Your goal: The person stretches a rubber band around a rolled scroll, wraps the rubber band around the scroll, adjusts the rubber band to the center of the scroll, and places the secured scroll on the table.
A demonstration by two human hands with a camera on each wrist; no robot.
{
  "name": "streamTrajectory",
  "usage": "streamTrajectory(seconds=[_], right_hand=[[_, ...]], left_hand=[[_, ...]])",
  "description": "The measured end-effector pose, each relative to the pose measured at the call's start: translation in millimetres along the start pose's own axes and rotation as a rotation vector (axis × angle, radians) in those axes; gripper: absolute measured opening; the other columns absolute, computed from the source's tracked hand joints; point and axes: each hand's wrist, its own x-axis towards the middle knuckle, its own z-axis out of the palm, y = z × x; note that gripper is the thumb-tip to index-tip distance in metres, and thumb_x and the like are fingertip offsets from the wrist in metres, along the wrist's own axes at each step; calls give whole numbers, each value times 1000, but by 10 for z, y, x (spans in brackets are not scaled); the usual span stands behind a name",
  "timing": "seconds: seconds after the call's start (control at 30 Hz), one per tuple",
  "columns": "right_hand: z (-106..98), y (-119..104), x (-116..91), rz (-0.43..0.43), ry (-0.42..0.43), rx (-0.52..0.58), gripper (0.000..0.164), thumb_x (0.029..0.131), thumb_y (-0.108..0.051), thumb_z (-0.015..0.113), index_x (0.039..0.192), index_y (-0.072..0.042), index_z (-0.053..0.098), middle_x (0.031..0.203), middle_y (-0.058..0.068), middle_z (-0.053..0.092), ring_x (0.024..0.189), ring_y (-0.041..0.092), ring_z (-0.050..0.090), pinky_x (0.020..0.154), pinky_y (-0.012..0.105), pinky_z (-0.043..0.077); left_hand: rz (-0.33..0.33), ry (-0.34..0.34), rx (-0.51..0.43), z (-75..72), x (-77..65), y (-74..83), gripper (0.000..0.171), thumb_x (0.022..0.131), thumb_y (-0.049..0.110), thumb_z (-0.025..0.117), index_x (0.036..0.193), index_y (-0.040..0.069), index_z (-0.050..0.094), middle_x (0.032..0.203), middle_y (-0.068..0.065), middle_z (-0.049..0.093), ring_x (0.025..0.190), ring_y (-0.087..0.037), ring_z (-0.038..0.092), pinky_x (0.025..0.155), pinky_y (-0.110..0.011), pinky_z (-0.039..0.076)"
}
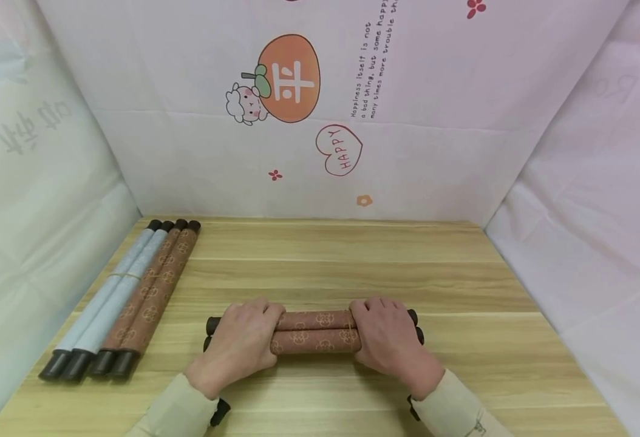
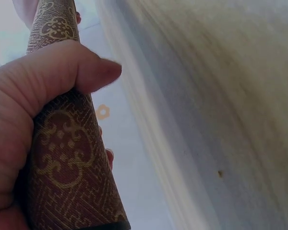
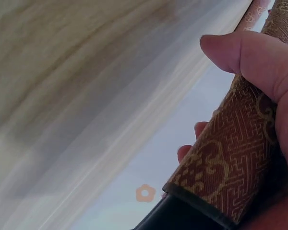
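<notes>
Two brown patterned scrolls (image 1: 317, 341) with black end knobs lie side by side, crosswise in front of me, with a thin band around them near the right hand. My left hand (image 1: 245, 340) grips them near their left ends. On the right, my right hand (image 1: 388, 334) grips them the same way. In the left wrist view the thumb crosses over the brown patterned cloth (image 2: 62, 148), and the right wrist view shows the thumb over the near scroll (image 3: 230, 153) and fingertips on its far side. Black knobs stick out past both hands.
At the left of the wooden table (image 1: 342, 261) lies a slanted row of two pale blue scrolls (image 1: 109, 297) and two brown scrolls (image 1: 153, 291), with a thin band across them. White printed cloth (image 1: 407, 164) walls the back and both sides.
</notes>
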Motion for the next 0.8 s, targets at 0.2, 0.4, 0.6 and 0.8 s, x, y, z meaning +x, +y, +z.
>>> streamTrajectory(seconds=[0.2, 0.4, 0.6, 0.8], right_hand=[[-1, -52, 22, -22, -20, -11, 52, 65, -37, 88, 101, -13, 59, 96, 7, 66, 96, 31, 66, 88, 54, 54], [-9, -97, 30, -3, -47, -14, 58, 66, -46, 89, 102, -12, 59, 98, 7, 66, 100, 31, 66, 92, 53, 53], [-9, -173, 21, -14, -4, 1, 64, 66, -56, 88, 103, -12, 60, 97, 8, 68, 97, 32, 68, 90, 53, 54], [0, -274, 41, -14, 9, 19, 70, 66, -67, 84, 103, -13, 59, 95, 8, 68, 95, 32, 69, 88, 53, 55]], left_hand=[[9, 26, -6, -21, 4, 25, 50, 60, 26, 85, 107, 16, 70, 90, 0, 67, 80, -19, 64, 66, -43, 53], [2, 18, -20, -41, 0, 39, 52, 58, 26, 86, 106, 17, 70, 90, 1, 66, 80, -18, 64, 67, -42, 53], [-9, -15, -74, -35, 6, 60, 53, 57, 26, 86, 107, 17, 70, 89, 2, 66, 80, -16, 63, 69, -43, 53], [-16, -37, -111, -18, 13, 91, 56, 56, 26, 86, 109, 16, 69, 91, 1, 68, 81, -16, 64, 72, -43, 53]])
